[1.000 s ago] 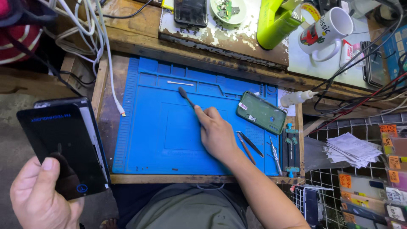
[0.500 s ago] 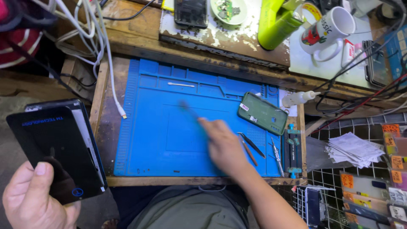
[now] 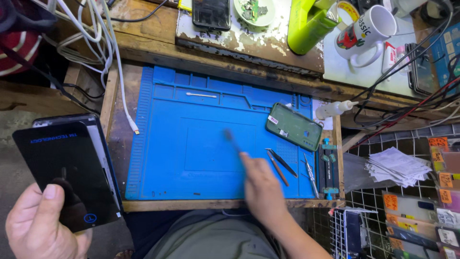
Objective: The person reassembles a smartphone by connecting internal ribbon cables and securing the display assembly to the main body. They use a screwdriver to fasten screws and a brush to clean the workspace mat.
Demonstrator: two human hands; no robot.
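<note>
My left hand (image 3: 40, 225) holds a black phone screen panel (image 3: 64, 172) with a phone body behind it, off the left edge of the bench. My right hand (image 3: 261, 184) is blurred with motion over the lower middle of the blue work mat (image 3: 191, 115) and grips a thin dark brush (image 3: 232, 140) that points up and left. A green phone back panel (image 3: 293, 126) lies at the mat's right side. Tweezers (image 3: 281, 163) and a small screwdriver (image 3: 310, 169) rest just right of my hand.
A cotton swab (image 3: 201, 95) lies in the mat's upper tray. White cables (image 3: 112, 57) hang at the left. Behind the mat are a black phone (image 3: 211, 13), a dish of small parts (image 3: 253, 10), a green object (image 3: 311, 26), a white mug (image 3: 366, 33) and a small dropper bottle (image 3: 335, 108). Wire racks stand at the right.
My right hand has swept the brush down and toward me across the mat. My left hand with the screen panel has dropped slightly and shifted left.
</note>
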